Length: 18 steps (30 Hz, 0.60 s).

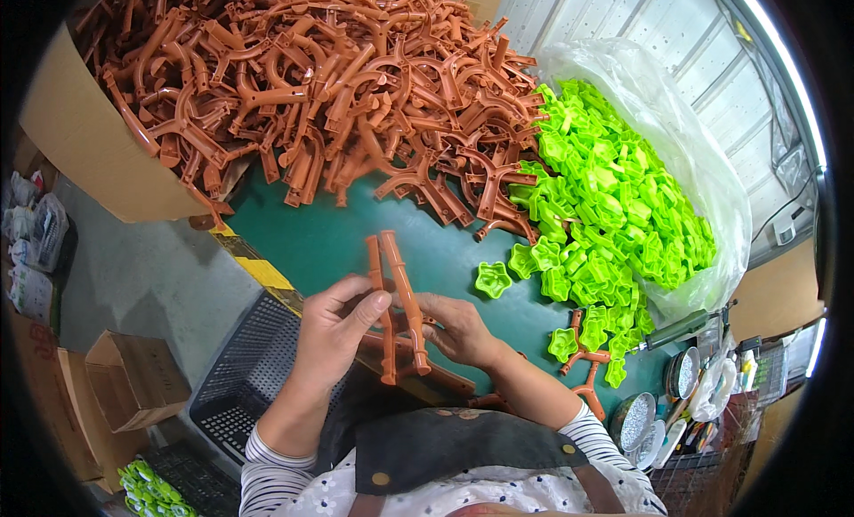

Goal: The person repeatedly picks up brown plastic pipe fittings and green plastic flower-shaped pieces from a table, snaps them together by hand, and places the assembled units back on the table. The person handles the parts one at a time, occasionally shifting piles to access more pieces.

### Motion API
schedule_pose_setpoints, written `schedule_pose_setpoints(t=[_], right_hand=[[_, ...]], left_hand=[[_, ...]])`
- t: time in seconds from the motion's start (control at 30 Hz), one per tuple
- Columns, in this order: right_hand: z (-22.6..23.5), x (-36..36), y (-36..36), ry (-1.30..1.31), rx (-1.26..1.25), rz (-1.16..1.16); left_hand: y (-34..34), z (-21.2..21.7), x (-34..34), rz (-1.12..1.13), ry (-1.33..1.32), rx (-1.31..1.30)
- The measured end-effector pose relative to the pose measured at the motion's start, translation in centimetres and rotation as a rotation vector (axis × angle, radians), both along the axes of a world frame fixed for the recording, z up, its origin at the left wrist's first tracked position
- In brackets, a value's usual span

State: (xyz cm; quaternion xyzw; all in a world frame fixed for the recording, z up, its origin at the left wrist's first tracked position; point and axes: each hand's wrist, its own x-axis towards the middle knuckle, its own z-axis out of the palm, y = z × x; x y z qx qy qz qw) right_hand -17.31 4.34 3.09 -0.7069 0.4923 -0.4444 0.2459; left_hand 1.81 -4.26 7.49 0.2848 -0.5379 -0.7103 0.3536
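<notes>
My left hand (331, 328) grips a long brown plastic branch-shaped piece (389, 344), its thumb pressed along the side. In my right hand (463, 328) is a second brown branch-shaped piece (405, 286), its fingers partly hidden behind it. Both pieces stand nearly upright side by side above the near table edge, close together at the bottom with a narrow gap higher up. Beyond my hands lies a big heap of brown branch-shaped pieces (356, 90) on the green table (356, 228). Bright green star-shaped plastic pieces (614, 197) spill from a clear bag at the right.
A cardboard box (107, 144) holds part of the brown heap at the left. Below the table's left edge sits a dark plastic crate (253, 370). At the right are a forked brown branch (585, 352), a powered screwdriver (678, 328) and a bowl of small parts (633, 421).
</notes>
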Motion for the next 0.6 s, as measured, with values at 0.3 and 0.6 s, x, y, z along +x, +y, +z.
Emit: schedule_pose_setpoints(t=[0.3, 0.6], right_hand=[[0.49, 0.00, 0.00, -0.095, 0.089, 0.070], [0.69, 0.08, -0.21, -0.036, 0.072, 0.083]], left_hand=[[-0.09, -0.03, -0.01, 0.024, -0.028, 0.002], [-0.24, -0.52, -0.02, 0.028, -0.066, -0.039]])
